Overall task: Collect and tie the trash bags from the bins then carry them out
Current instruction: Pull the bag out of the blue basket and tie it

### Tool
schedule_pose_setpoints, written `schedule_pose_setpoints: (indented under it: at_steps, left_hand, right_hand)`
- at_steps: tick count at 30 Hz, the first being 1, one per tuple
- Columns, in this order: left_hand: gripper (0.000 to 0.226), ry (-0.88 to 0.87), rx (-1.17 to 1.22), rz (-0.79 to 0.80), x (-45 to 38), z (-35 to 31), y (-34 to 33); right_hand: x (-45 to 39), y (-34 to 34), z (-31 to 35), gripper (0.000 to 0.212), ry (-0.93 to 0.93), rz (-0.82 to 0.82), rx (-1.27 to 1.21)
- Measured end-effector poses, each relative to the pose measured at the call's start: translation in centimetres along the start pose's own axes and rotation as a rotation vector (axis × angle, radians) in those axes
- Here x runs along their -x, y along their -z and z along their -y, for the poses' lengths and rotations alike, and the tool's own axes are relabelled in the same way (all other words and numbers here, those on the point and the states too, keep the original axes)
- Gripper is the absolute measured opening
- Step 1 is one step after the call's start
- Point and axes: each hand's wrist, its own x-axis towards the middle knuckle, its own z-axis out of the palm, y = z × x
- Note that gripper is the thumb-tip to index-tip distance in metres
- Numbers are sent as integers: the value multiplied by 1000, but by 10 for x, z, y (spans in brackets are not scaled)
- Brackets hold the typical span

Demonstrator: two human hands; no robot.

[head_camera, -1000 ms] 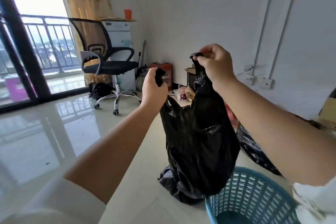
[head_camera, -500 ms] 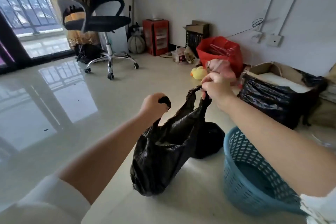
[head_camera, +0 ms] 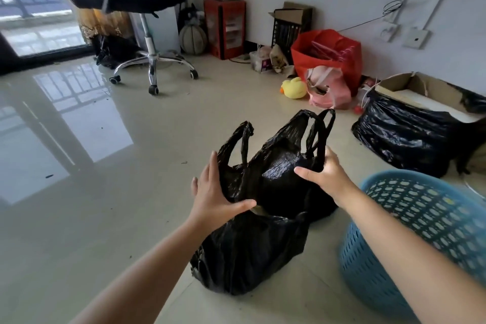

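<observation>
The crinkled black plastic trash bag [head_camera: 252,250] is set on the glossy beige tiled floor [head_camera: 105,218], just beside the round blue perforated plastic bin [head_camera: 426,218]. The left hand [head_camera: 214,196] is spread wide, fingers straight, and is laid against the bag's left side. The right hand [head_camera: 327,176] is opened, thumb extended, and is placed at the base of the right handle loop [head_camera: 319,131] (both loops stand upright, ungripped).
</observation>
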Motion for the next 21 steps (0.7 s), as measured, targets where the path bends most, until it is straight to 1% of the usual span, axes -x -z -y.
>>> schedule_pose_setpoints:
  at_steps: [1,2,3,4,5,6,7,9,10,11,12,13,15,16,17,18,19,20,21]
  left_hand:
    - [119,27,-22,15,-1,2,-3]
    - [111,53,-25,11,-2,3,-6]
    - [100,69,-30,-18,-6,6,-9]
    - [82,81,-44,-49,-8,8,-10]
    - [59,97,-25,-76,-11,9,-10]
    - [39,148,68,-81,-12,9,-10]
    - [27,218,222,-71,-12,8,-11]
    - [17,320,615,-50,-8,4,-12]
    - [14,342,781,-24,-8,3,-10]
    - [18,352,902,9,-10,1,-8]
    - [21,368,1022,31,-13,-2,-7]
    - [23,372,1115,45,-16,-4,-6]
    - [26,393,1198,29,-18,-6,-2]
    - [31,399,1233,1,-18,-6,-2]
    - [36,415,1255,-57,-20,-8,-7]
    - [39,432,1290,-265,-12,4,-27]
    - [40,455,1295,-474,-3,13,-44]
    - [37,487,1319,-544,-1,17,-45]
    - [29,508,1311,-576,2,24,-43]
  right_hand:
    - [-4,-3,-6,99,-25,37,-43]
    - [-11,-7,-13,102,-42,69,-91]
    - [-14,-12,-16,94,-63,97,-155]
    - [-18,-18,-19,82,-81,117,-245]
    - [-21,-24,-19,72,-99,139,-323]
    - [-27,-31,-22,64,-111,145,-378]
    - [-29,-39,-20,56,-119,163,-389]
    - [-37,-52,-16,43,-117,225,-358]
    - [-42,-56,-14,39,-126,231,-335]
    - [-46,-56,-8,38,-129,214,-333]
    - [-50,-53,-4,36,-142,187,-355]
    - [-51,-49,1,29,-142,162,-403]
    - [-57,-44,0,10,-171,164,-547]
    - [-58,-46,-3,15,-188,140,-634]
    - [-60,-43,-7,21,-196,145,-706]
    - [-66,-57,-28,26,-253,269,-738]
    - [-68,-74,-44,33,-315,394,-715]
    - [-65,-78,-49,40,-318,403,-656]
    - [-65,-88,-58,47,-328,423,-642]
